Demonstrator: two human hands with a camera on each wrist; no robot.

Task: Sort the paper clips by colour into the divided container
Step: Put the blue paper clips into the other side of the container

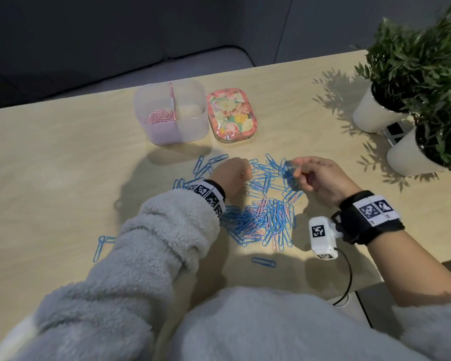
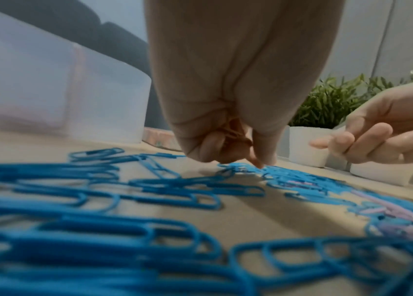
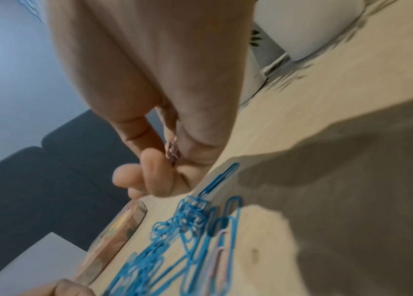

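Sort was well underway, far from done. The translucent plastic divided container [image 1: 171,114] sat at the far side of the light wooden table [image 1: 63,157]; its left compartment held a heap of pink paper clips [image 1: 160,118], while the right compartment looked empty, so no blue had gone in yet, as far as visible. Just right of the container lay a floral-patterned tin lid [image 1: 231,114].

Near side of the container: a big scatter of blue paper clips [image 1: 266,204] w/ a few pink ones mixed in. Pink was apparently being picked out first, and only a handful remained in the pile.

The left hand [image 1: 231,174] was down on the pile, fingers [image 2: 263,158] curled tight w/ tips touching the blue clips; the left wrist view showed thin pinkish wire bunched in the palm, likely collected pink clips. The right hand [image 1: 318,178] hovered just above the pile, to the right of the left one, fingers [image 3: 154,176] curled in narrow; the right wrist view showed a small pinkish bundle pinched between thumb and fingers, prob pink clips too.

Left to do, by my read: drop those pinks in the left compartment, fish out the last strays, then move all the blue into the right compartment.
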